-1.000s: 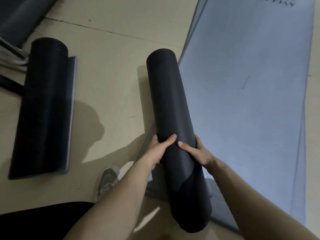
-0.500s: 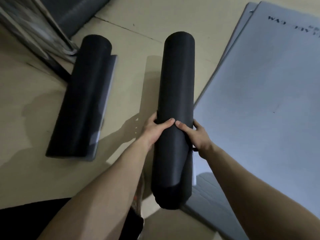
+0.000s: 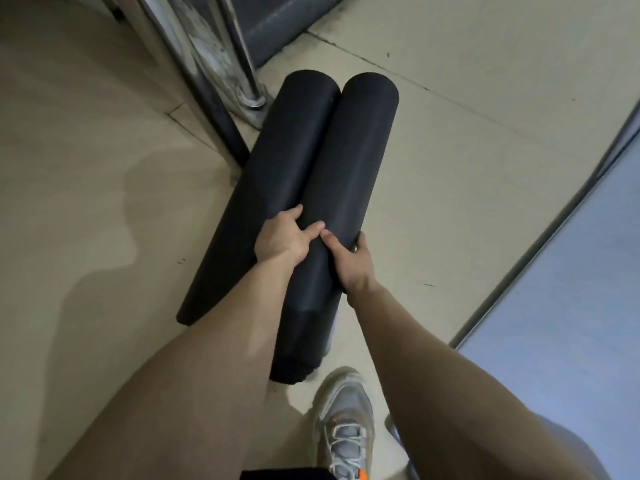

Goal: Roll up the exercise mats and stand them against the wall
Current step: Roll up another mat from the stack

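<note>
Two black rolled mats lie side by side in the middle of the head view. The right rolled mat [image 3: 349,161] is gripped around its middle by both hands: my left hand [image 3: 284,239] on its left side, my right hand [image 3: 349,263] on its right side, thumbs meeting on top. The left rolled mat [image 3: 266,188] rests on the beige floor, touching the held one along its length. A flat grey-blue mat [image 3: 571,323] lies unrolled at the right edge.
A metal post with a round base [image 3: 249,95] and dark slanted bars [image 3: 211,109] stand just left of the mats' far ends. A dark grey panel [image 3: 277,26] is behind them. My grey sneaker [image 3: 343,420] is on the floor near the held mat's near end.
I have carried the held rolled mat left, away from the flat mat, until it sits against the other rolled mat. My view has turned toward the metal post.
</note>
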Motion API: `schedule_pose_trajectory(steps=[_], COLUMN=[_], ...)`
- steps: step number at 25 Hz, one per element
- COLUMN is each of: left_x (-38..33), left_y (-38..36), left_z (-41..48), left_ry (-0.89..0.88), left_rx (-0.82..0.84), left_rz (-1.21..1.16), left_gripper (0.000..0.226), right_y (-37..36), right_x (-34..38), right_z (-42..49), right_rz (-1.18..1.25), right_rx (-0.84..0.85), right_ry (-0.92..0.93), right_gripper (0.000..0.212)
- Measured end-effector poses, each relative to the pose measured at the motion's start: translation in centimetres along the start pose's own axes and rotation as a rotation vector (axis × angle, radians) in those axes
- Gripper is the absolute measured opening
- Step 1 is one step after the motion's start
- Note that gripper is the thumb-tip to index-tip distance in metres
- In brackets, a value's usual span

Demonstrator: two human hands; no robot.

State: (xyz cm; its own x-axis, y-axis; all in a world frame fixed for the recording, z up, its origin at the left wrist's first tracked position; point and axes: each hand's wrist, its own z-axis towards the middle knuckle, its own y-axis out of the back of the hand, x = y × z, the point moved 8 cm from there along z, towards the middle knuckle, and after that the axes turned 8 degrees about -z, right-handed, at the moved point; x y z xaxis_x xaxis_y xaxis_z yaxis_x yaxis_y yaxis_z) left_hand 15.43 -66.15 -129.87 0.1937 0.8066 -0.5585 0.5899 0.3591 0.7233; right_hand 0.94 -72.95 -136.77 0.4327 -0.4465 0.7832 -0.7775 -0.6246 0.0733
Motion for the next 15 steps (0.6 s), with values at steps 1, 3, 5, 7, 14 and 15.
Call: schedule_pose_trajectory(steps=[1,3,5,7,14,15], left_x=[-0.4,-1.6,-4.3,-7.7,-11.6,-10.3], left_y=[0.1,0.2,-0.6,-2.9,-26.9,-30.3], left_z=[-0.5,-1.8,-4.4,-8.4,-29.5,-33.2], left_ry=[-0.002,-0.032,-0.147,-0.277,-0.662,-0.731], left_rx=[-0.062,-0.155,-0.197,-0.154,0.707,0.793], left_rz=[0.067,0.171,0.269,0.301,0.591,0.690], left_gripper=[0.066,0.057,0.050,0.048,0.056,0.067], right_y=[0.0,0.9,3.7,9.0,36.9,39.7], right_x=[-0.2,0.4,1.0,0.3,-16.2,-19.8], right_z=[0.1,-1.2,-3.9,-7.3,-23.5,-26.0], right_rz=[-0.031,-0.170,-0.397,-0.600,-0.921,-0.941], right_rx=[-0.007,0.000,-0.019,-0.065,-0.298,-0.278], right_ry=[0.008,0.036,0.084,0.110,-0.269,-0.345], right_gripper=[0.091,0.085,0.080,0.070,0.063,0.063])
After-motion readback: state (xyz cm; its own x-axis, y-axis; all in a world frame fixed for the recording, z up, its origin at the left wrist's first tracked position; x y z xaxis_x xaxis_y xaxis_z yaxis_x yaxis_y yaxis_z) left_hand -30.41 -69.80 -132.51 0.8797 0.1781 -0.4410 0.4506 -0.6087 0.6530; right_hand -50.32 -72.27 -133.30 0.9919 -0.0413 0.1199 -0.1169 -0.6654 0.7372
